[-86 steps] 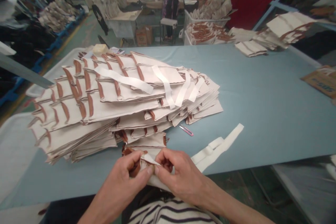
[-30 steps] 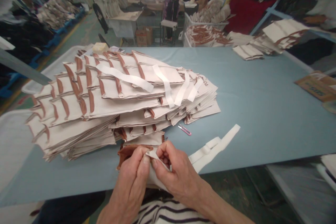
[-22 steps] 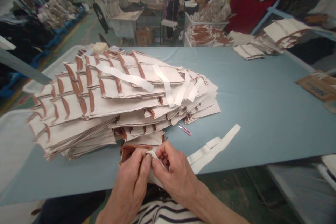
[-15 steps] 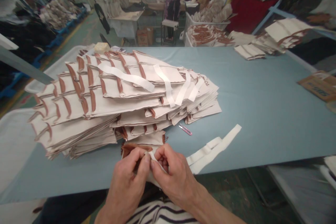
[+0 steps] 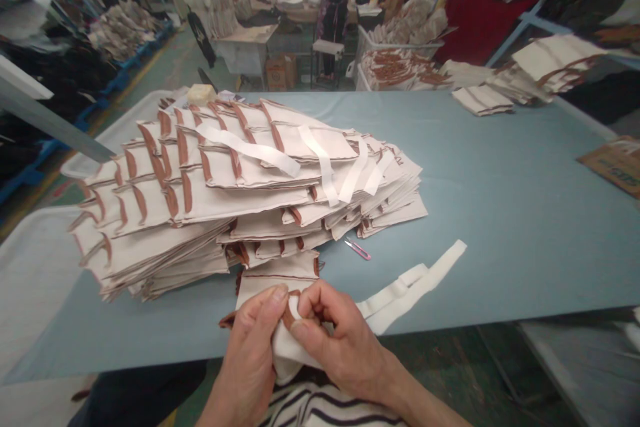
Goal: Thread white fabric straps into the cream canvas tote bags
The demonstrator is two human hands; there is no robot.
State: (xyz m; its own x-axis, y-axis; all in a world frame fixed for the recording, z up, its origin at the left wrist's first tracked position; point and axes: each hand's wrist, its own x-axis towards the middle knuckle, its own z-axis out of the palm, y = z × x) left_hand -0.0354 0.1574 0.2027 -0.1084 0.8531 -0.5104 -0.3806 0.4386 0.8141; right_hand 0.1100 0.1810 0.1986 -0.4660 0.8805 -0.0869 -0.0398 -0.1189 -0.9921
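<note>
At the front edge of the table, my left hand [image 5: 253, 340] pinches a cream fabric piece [image 5: 287, 352] with brown edging between thumb and fingers. My right hand [image 5: 345, 330] is closed beside it, thumb and fingertips gripping the same piece at its brown edge. A bit of white strip [image 5: 294, 307] shows between the two hands; its far end is hidden. Just beyond lies another cream piece [image 5: 273, 283] with a dark seam. A long white strip [image 5: 430, 283] stretches out on the table to the right of my right hand.
Large overlapping stacks of cream, brown-edged fabric pieces [image 5: 260, 203] cover the left and middle of the blue-grey table [image 5: 500, 200]. Loose white strips [image 5: 250, 147] lie on top. Pink-handled thread snips [image 5: 358, 250] rest nearby. Folded pieces [image 5: 483, 99] and a cardboard box [image 5: 615, 163] sit at the right.
My hands have turned the fabric piece, so its brown edge now stands up between my fingers. More of the cream piece beyond shows. The view has shifted slightly left.
</note>
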